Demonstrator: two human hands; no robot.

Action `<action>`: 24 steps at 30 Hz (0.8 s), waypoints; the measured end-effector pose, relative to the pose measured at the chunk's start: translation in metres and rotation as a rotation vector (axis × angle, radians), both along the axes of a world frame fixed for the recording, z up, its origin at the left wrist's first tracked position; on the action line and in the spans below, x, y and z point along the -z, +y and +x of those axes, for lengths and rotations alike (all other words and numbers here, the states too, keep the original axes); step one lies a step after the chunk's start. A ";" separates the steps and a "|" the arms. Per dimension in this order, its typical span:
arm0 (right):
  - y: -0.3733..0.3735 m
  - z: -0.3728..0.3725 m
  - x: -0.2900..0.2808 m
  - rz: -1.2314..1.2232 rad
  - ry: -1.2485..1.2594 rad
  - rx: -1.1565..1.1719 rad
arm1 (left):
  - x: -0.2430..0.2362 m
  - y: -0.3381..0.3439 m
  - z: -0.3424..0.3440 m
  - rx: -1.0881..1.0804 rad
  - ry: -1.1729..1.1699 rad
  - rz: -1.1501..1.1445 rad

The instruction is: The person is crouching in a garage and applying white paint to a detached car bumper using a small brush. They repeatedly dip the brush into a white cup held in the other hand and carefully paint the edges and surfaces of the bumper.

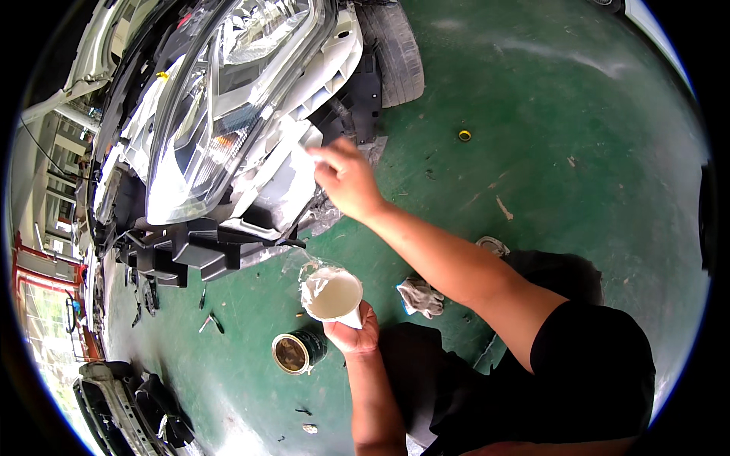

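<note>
head view, looking down: the person crouches on a green painted floor (532, 114) beside a stripped car front, with the headlight (228, 99) and white body panel (281, 171) exposed. the left hand (353, 330) is closed around the bottom of a mixing board (331, 292), a pale slab smeared with what looks like off-white body filler, though the fisheye bend makes its exact shape hard to read. it sits low, between the car's black lower trim (190, 254) and the person's knees. the right hand (346, 178) is up at the panel edge, fingers pinched on something thin and white, probably a spreader; i cannot tell more than that.

the board looks light and stiff, easy to carry one-handed, but the filler on it is soft, sticky and would smear or slide if tipped. i'd judge the clean lower edge, where the hand already grips, the only sensible place to take it, kept level. an open tin (293, 352) stands on the floor just beside the left hand, and a crumpled rag (422, 295) lies near the right forearm.
</note>
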State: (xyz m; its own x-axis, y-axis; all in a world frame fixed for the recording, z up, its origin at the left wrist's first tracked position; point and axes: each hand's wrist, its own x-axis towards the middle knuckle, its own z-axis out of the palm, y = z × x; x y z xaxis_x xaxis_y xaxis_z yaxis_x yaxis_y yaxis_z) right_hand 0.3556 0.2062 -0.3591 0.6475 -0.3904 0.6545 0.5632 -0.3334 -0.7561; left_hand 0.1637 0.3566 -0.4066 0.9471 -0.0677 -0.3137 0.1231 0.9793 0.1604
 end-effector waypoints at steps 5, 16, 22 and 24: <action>-0.003 -0.027 0.017 0.129 0.248 -0.244 | 0.004 0.009 0.003 -0.003 -0.011 0.076; -0.054 -0.087 -0.061 -0.419 0.279 -0.918 | 0.033 0.031 -0.006 0.080 -0.238 -0.063; -0.051 -0.105 -0.092 -0.545 0.302 -0.961 | 0.004 0.020 -0.006 -0.050 -0.061 0.137; -0.047 -0.108 -0.104 -0.661 0.276 -0.936 | -0.003 0.017 -0.007 -0.085 -0.038 0.232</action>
